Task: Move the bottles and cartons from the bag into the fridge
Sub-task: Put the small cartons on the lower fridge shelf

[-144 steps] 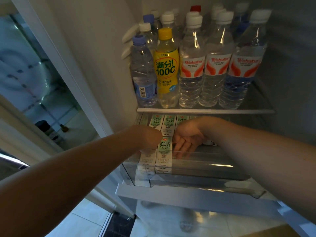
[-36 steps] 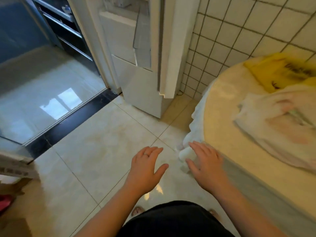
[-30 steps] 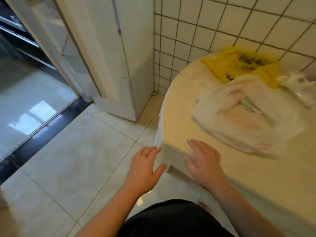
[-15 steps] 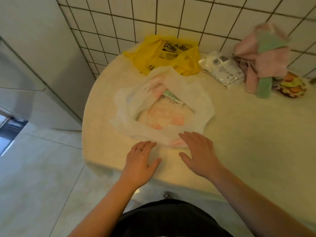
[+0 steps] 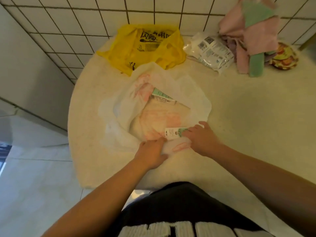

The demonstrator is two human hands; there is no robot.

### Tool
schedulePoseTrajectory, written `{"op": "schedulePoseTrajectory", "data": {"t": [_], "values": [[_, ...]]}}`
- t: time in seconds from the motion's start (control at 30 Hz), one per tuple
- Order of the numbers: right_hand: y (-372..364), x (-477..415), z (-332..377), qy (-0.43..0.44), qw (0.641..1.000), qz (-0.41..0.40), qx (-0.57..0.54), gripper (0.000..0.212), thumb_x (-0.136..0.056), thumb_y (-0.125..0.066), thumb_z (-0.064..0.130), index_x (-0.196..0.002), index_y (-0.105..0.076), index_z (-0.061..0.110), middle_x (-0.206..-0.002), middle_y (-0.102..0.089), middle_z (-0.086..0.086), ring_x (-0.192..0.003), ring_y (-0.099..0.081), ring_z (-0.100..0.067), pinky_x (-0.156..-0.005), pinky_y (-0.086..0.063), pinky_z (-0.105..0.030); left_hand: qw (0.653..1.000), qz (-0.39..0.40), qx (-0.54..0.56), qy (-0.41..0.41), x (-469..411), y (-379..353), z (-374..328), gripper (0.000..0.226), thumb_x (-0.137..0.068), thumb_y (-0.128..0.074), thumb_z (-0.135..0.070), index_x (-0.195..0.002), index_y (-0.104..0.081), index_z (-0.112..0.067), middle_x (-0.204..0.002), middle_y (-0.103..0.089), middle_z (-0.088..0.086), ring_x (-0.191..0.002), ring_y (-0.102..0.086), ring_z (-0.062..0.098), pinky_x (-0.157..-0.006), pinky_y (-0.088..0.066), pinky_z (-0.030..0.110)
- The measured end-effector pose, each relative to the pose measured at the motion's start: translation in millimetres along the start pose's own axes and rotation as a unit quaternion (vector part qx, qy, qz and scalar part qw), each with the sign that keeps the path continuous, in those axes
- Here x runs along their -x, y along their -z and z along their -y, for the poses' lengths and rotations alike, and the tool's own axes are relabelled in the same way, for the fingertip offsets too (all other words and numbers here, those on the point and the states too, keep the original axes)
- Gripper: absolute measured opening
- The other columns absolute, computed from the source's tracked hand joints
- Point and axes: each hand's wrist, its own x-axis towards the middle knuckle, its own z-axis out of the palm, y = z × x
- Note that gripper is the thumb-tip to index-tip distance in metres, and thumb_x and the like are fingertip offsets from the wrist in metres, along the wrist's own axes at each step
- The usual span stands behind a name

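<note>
Ok, bench edge curves round from 9 to 6 o'clock of the white bag, with floor beyond it. Bare bench top runs from 3 to 5 o'clock. Tiled wall closes off 12.

Yellow bag touches the white bag's rim at 12. White packet at 1 and pink and green cloths at 2, both apart from it.

White bag lies open-mouthed. Far carton is inside at 12, half under plastic. Near carton sits at 5 on the near rim.

Right hand has fingers over the near carton's right end, thumb splayed. Grip or just touch, cannot tell. Left hand is on the rim at 6 with fingertips buried in plastic, so cannot tell there either.

Vs half a second ago: both hands were flat and short of the bag, near carton not showing.
</note>
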Motion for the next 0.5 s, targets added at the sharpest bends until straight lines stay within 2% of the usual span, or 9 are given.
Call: {"op": "schedulePoseTrajectory", "data": {"t": [0.07,0.13,0.23,0.3,0.37,0.43,0.5], "values": [[-4.0,11.8,-6.0,-0.023,1.0,-0.001,-0.006,0.041,-0.096,-0.041,0.02,-0.134,-0.045,0.034,-0.134,-0.053,0.009,-0.124,-0.047,-0.016,-0.114,-0.012,-0.039,0.999,0.023,0.017,-0.031,-2.2,-1.2,-5.1,0.054,-0.091,-0.056,-0.044,-0.14,-0.04,-0.027,-0.136,-0.058,0.005,-0.117,-0.057,0.027,-0.095,-0.047,0.037],[-8.8,27.1,-12.4,-0.037,0.999,0.025,-0.03,0.046,-0.097,-0.039,0.022,-0.139,-0.041,0.038,-0.131,-0.055,0.009,-0.124,-0.048,-0.015,-0.115,-0.011,-0.039,0.997,0.039,0.035,-0.063,-3.0,-2.0,-11.3,0.054,-0.092,-0.056,-0.043,-0.14,-0.041,-0.026,-0.14,-0.054,0.005,-0.119,-0.056,0.028,-0.094,-0.048,0.036],[-17.9,42.6,-17.9,-0.024,0.993,0.058,-0.096,0.055,-0.093,-0.041,0.051,-0.146,-0.028,0.046,-0.138,-0.05,0.011,-0.131,-0.043,-0.015,-0.118,0.0,-0.047,0.993,0.036,0.048,-0.103,-6.7,-2.6,-13.6,0.053,-0.091,-0.053,-0.055,-0.136,-0.047,-0.03,-0.142,-0.052,-0.002,-0.12,-0.055,0.022,-0.097,-0.047,0.036],[-19.1,44.8,-13.0,-0.023,0.987,0.059,-0.146,0.073,-0.079,-0.028,0.074,-0.147,-0.026,0.047,-0.144,-0.044,0.013,-0.137,-0.037,-0.013,-0.117,0.008,-0.051,0.991,0.009,0.072,-0.116,-12.2,1.8,-9.8,0.047,-0.092,-0.048,-0.059,-0.128,-0.057,-0.029,-0.13,-0.06,-0.005,-0.114,-0.057,0.017,-0.095,-0.047,0.036],[-20.1,38.7,-2.8,-0.03,0.983,0.015,-0.18,0.08,-0.074,-0.018,0.081,-0.141,-0.038,0.044,-0.143,-0.046,0.013,-0.137,-0.038,-0.012,-0.118,0.009,-0.051,0.988,-0.039,0.092,-0.119,-19.0,10.1,-3.9,0.043,-0.094,-0.043,-0.058,-0.115,-0.064,-0.027,-0.115,-0.065,-0.004,-0.106,-0.057,0.016,-0.09,-0.049,0.036],[-20.3,25.9,8.2,-0.04,0.98,-0.062,-0.184,0.066,-0.082,-0.024,0.074,-0.126,-0.057,0.038,-0.129,-0.058,0.011,-0.126,-0.05,-0.015,-0.119,-0.003,-0.047,0.985,-0.098,0.082,-0.119,-30.0,21.0,3.3,0.039,-0.094,-0.045,-0.053,-0.109,-0.066,-0.024,-0.11,-0.064,0.0,-0.103,-0.057,0.02,-0.087,-0.048,0.037],[-21.9,10.3,16.4,-0.049,0.976,-0.144,-0.157,0.045,-0.088,-0.038,0.056,-0.109,-0.068,0.029,-0.112,-0.066,0.007,-0.109,-0.061,-0.02,-0.11,-0.02,-0.044,0.983,-0.128,0.063,-0.113,-44.6,32.2,11.6,0.038,-0.093,-0.047,-0.048,-0.11,-0.067,-0.02,-0.111,-0.063,0.004,-0.104,-0.056,0.025,-0.086,-0.048,0.04]]}}
